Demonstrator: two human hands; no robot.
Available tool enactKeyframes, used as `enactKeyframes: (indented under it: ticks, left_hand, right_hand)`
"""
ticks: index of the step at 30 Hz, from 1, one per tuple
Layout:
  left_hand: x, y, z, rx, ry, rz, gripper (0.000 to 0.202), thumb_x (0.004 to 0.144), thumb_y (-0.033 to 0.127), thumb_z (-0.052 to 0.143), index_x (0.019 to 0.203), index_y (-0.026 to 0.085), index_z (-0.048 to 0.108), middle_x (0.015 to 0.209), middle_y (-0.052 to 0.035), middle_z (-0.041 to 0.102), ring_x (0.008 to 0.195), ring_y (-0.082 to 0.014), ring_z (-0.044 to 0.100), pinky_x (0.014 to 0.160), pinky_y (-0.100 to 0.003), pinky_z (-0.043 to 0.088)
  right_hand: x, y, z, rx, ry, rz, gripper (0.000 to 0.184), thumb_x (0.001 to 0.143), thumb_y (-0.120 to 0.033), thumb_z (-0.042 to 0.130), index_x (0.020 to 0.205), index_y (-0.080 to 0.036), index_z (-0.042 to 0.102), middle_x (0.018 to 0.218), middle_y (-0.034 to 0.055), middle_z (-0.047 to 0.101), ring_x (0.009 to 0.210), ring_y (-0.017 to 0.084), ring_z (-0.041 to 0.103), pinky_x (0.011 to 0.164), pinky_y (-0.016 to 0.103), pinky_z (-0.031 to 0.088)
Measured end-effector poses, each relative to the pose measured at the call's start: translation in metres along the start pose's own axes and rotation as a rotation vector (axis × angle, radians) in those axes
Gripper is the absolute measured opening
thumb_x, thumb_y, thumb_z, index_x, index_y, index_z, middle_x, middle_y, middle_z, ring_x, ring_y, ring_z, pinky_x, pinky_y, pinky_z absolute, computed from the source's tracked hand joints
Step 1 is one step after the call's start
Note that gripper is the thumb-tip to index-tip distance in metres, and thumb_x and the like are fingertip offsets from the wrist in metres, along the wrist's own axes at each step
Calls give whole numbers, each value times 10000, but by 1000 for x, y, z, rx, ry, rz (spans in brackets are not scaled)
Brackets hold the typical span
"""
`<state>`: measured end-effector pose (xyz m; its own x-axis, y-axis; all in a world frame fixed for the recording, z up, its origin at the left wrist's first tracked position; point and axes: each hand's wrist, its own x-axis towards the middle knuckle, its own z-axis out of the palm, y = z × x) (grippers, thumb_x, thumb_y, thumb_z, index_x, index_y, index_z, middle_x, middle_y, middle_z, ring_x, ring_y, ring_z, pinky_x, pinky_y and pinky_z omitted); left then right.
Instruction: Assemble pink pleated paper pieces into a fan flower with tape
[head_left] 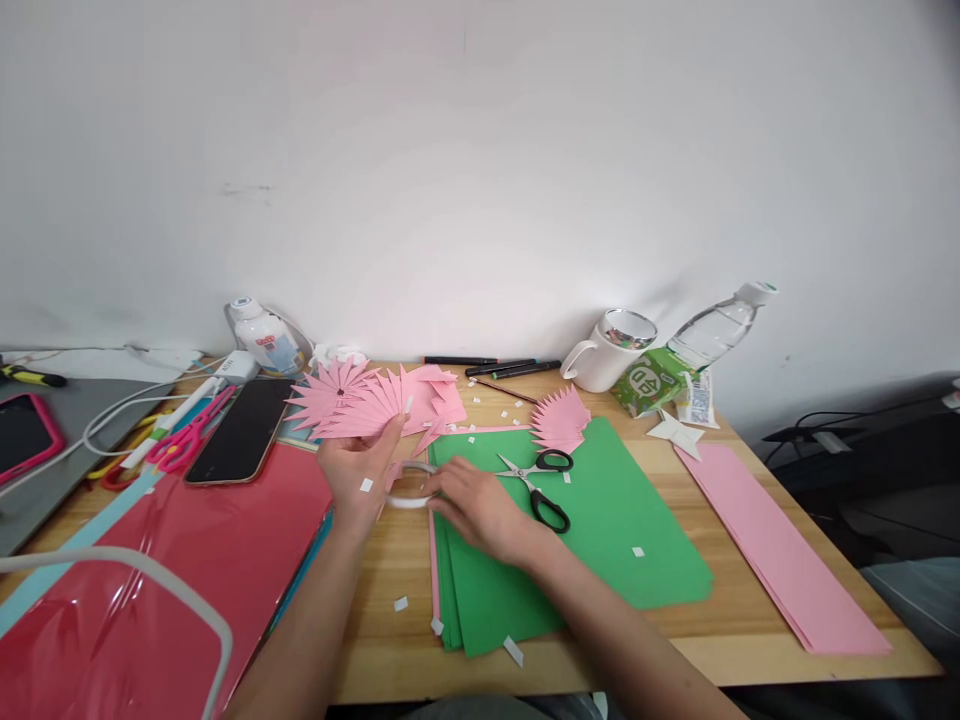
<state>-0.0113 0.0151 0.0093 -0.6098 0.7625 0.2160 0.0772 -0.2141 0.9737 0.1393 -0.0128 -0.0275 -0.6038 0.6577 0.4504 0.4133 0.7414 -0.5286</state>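
Observation:
My left hand [357, 482] pinches the lower edge of a pink pleated paper fan [379, 405], thumb on top. A short whitish strip lies near that thumb, and a small white paper bit [366, 485] clings to the back of the hand. In my right hand [480, 508] is a roll of tape [409, 502], its ring standing out to the left between both hands. Under the right forearm lies a stack of green paper [600, 560]. Black-handled scissors [536, 480] rest on it with blades apart. A second pink pleated piece [561, 420] touches its far edge.
At the back stand a white mug [604, 355], a green carton [649, 382] and a tilted water bottle [712, 325]. Pink paper strips [787, 550] lie right. A phone [241, 435], pink scissors [191, 435] and red sheets [217, 540] are left. White bits are scattered about.

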Motion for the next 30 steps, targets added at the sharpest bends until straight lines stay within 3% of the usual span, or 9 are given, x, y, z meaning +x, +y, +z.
enactKeyframes:
  ticks: [4, 7, 10, 12, 16, 19, 21, 26, 30]
  left_hand:
    - [-2, 3, -1, -60, -67, -33, 144, 621, 242, 779, 593, 123, 704, 609, -55, 714, 587, -195, 691, 599, -305, 579]
    - [-7, 3, 3, -125, -131, -80, 144, 607, 228, 786, 563, 127, 693, 545, -29, 693, 504, -173, 662, 557, -296, 577]
    - [-15, 2, 7, -181, -210, -188, 223, 576, 252, 796, 477, 139, 632, 433, 4, 617, 360, -133, 571, 370, -232, 488]
    - [-20, 2, 8, -188, -293, -251, 379, 599, 297, 783, 367, 152, 520, 313, 35, 486, 235, -83, 424, 257, -196, 359]
    - [-23, 2, 9, -233, -257, -323, 479, 575, 315, 795, 332, 165, 411, 268, 74, 361, 195, -41, 308, 203, -161, 211]
    - [-22, 2, 9, -234, -213, -313, 433, 574, 288, 794, 369, 158, 436, 299, 82, 383, 203, -37, 314, 202, -156, 203]
    - [-21, 2, 10, -226, -227, -293, 405, 594, 272, 782, 382, 154, 458, 307, 77, 405, 205, -46, 340, 212, -163, 236]
    - [-24, 3, 10, -257, -344, -336, 311, 597, 268, 772, 432, 148, 537, 327, 51, 487, 208, -78, 394, 234, -186, 280]
    - [-27, 1, 9, -176, -359, -311, 429, 640, 311, 749, 353, 167, 464, 252, 49, 410, 188, -75, 350, 232, -190, 258]
  right_hand:
    - [-3, 2, -25, 251, 291, 139, 165, 968, -287, 453, 967, -196, 591, 812, 27, 601, 733, 156, 516, 692, 286, 430]
    - [-4, 3, -31, 398, 402, 222, 175, 957, -325, 472, 955, -206, 601, 803, 18, 578, 690, 138, 509, 644, 266, 420]
    - [-4, 3, -28, 463, 425, 248, 152, 942, -315, 498, 959, -212, 609, 807, 17, 578, 680, 130, 508, 632, 258, 423]
    - [-4, 2, -25, 478, 439, 252, 131, 924, -294, 530, 995, -216, 609, 837, 22, 584, 704, 131, 517, 649, 256, 441]
    - [-3, 1, -23, 416, 469, 214, 166, 885, -257, 594, 1048, -223, 601, 891, 34, 598, 737, 135, 536, 689, 268, 478]
    - [-3, 1, -22, 267, 454, 197, 113, 883, -257, 595, 986, -217, 620, 886, 44, 624, 686, 132, 546, 653, 270, 476]
    - [-3, 3, -20, 227, 447, 261, 99, 900, -273, 553, 939, -208, 616, 859, 51, 642, 668, 138, 572, 631, 273, 478]
    - [-3, 10, -10, 517, 463, 540, 173, 931, -331, 454, 920, -197, 562, 653, 3, 626, 603, 151, 638, 609, 276, 526]
    - [-5, 10, -4, 576, 388, 519, 182, 917, -319, 451, 1020, -201, 545, 790, 23, 652, 601, 135, 646, 567, 260, 543]
